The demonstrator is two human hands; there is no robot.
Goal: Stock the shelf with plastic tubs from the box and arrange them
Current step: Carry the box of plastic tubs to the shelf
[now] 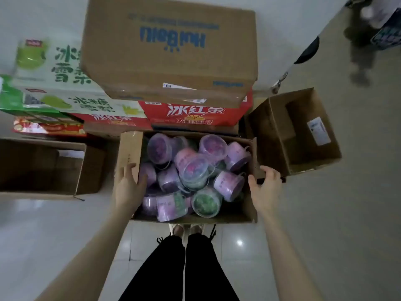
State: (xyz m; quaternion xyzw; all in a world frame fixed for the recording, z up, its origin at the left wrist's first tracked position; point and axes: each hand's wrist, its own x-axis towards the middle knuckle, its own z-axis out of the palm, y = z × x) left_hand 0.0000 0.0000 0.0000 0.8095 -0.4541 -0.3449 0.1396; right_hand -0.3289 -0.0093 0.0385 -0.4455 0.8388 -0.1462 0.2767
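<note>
1. Tubs [193,170]: I see a loose heap filling the box [191,219]. Most are purple w/ clear lids, some upright, some tipped on their sides, all touching.
2. A green tub [206,203] lies tilted near the box's front edge, towards its right corner.
3. Box sits on the floor [54,235] w/ flaps open, its front edge just ahead of the person's shoes [186,229].
4. Left hand [129,187] grips the box's left wall, thumb inside next to the tubs, fingers outside up the flap.
5. Right hand [265,189] grips the right wall, thumb inside, fingers curled over the outer side.
6. Past the box's far edge is a red carton [195,115], just beside the box; I can't tell if they touch.
7. A brown carton [169,51] w/ blue print is stacked on top of the red one.
8. A green-white carton [60,70] lies left of the brown one, on more stacked cartons.
9. Left-side box [91,168] is open, on the floor near the main box's left edge; inside is too dark for me to read.
10. Right-side box [303,135] is open by the far right corner, w/ a white label on one flap.
11. Legs [184,268] in black trousers are at the bottom, both forearms reaching fwd.
12. Upper right corner is blurred; I can't tell what's there.
</note>
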